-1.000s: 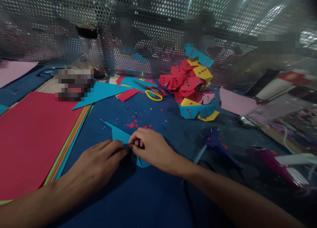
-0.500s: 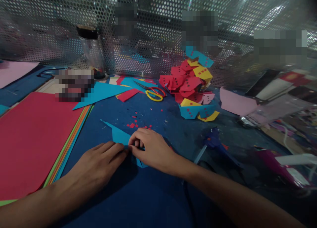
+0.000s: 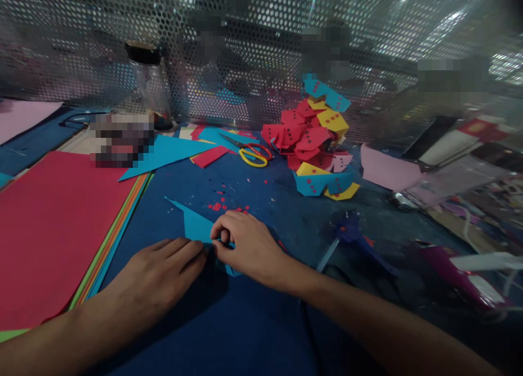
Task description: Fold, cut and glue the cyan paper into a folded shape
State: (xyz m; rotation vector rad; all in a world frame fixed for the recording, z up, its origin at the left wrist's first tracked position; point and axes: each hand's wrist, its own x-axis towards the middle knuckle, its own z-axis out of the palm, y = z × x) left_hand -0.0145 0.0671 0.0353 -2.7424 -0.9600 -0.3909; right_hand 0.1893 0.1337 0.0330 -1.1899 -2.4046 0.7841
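A piece of blue paper (image 3: 196, 226) with a long thin point at its left end lies on the dark blue tabletop under both my hands. My right hand (image 3: 251, 250) pinches it between thumb and curled fingers, hiding its right part. From the left, my left hand (image 3: 165, 270) has its fingers pressed together, their tips at the paper's lower edge. Small red paper bits (image 3: 218, 204) are scattered just beyond. Farther back lie scissors (image 3: 256, 153) with red and yellow handles.
Left is a stack of coloured sheets with red paper (image 3: 53, 229) on top. Folded paper pieces with square dots (image 3: 310, 139) are heaped at back right. A blue glue gun (image 3: 359, 240) lies right, beside a purple object (image 3: 457, 272). A clear jar (image 3: 153, 87) stands before the perforated metal panel (image 3: 253, 82).
My left hand has drawn back slightly, leaving a small gap to my right thumb. The right hand keeps its pinch, and the blue paper has hardly moved.
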